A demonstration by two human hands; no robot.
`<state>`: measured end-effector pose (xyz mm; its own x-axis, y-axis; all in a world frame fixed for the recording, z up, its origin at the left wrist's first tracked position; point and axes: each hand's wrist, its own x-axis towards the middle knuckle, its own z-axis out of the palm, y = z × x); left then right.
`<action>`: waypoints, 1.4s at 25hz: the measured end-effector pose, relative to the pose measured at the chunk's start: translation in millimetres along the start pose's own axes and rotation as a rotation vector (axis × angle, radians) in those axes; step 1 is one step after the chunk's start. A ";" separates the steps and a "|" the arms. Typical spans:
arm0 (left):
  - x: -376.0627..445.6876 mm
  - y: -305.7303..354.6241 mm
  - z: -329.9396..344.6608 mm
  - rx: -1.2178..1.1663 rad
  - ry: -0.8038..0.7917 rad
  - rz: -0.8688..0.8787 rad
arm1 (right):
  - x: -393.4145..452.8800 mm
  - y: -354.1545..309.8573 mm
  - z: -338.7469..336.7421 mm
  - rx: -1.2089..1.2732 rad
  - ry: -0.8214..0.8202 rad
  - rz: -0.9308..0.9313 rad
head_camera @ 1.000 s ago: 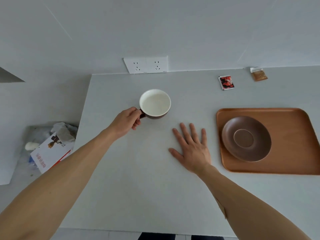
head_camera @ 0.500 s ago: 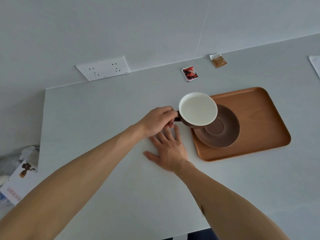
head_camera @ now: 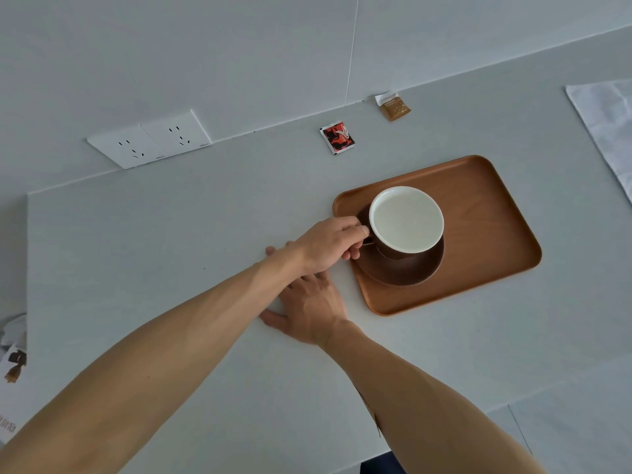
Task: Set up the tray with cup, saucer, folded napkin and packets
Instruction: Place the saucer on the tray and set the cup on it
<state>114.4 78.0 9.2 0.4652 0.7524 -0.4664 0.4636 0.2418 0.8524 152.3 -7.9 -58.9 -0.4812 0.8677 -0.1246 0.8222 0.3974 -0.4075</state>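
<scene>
Cup-setting, by the look of it: pinching the handle of the cup (head_camera: 406, 218) with the left hand (head_camera: 328, 244), fingers closed together on that handle, and holding the cup over the saucer (head_camera: 400, 268), toward its 12 o'clock half rather than centred; touching down or not cannot be told. Resting flat on the counter (head_camera: 171, 251) just at 9 o'clock of the tray (head_camera: 478, 206), the right hand (head_camera: 309, 307), fingers spread apart and gripping nothing, partly hidden under the left wrist. Judging the next move: easing the cup onto the saucer's centre ring, then letting go of the handle gently. Showing a brown outside and a clean white, empty inside, upright. Lying well apart at 11 and 12 o'clock of the tray, near the wall, a red packet (head_camera: 338, 136) and a brown packet (head_camera: 393, 107); waiting unfolded at 2 o'clock, a white napkin (head_camera: 608, 128).
</scene>
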 end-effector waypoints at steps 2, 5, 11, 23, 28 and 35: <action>1.6 -0.2 1.6 0.017 -0.004 -0.006 | -0.3 -0.2 0.8 0.008 -0.009 0.007; 3.4 -1.0 2.9 0.049 -0.022 0.001 | 0.0 -0.1 0.9 0.009 -0.010 0.012; 8.6 2.4 3.3 0.202 -0.080 -0.006 | -0.4 -0.5 2.3 0.038 -0.003 0.009; 8.1 3.6 4.7 0.314 -0.105 -0.030 | -0.5 0.8 5.0 0.025 -0.001 0.015; 6.5 6.8 5.8 0.326 -0.102 -0.041 | -0.7 0.3 2.9 -0.005 -0.021 0.025; -3.6 3.8 7.2 0.296 -0.053 -0.084 | -0.5 -2.1 -8.6 -0.016 -0.125 0.024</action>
<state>119.9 71.8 12.4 0.4509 0.7023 -0.5509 0.6981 0.1072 0.7079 153.5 -6.6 -50.2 -0.4945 0.8334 -0.2468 0.8384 0.3825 -0.3883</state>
